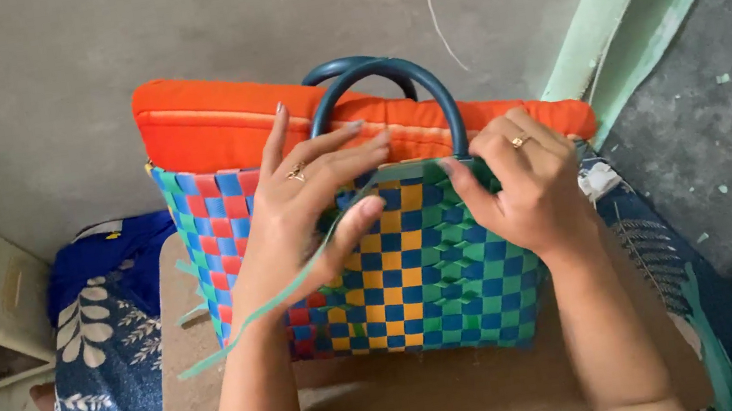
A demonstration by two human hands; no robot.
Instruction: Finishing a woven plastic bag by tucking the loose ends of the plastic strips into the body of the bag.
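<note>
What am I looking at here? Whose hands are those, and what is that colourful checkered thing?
The picture comes from a camera worn on a person's head, looking down, so these are that person's own hands. The colourful thing is a woven basket of blue, yellow, green and red strips, with dark blue handles. It lies on a brown board, and an orange cushion lies behind it. The left hand pinches a loose green strip. The right hand presses the fingers on the basket's top edge.

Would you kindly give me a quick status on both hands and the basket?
Left hand pinching green strip. Right hand gripping basket rim by handles. Orange cushion behind; nothing obstructing.
</note>
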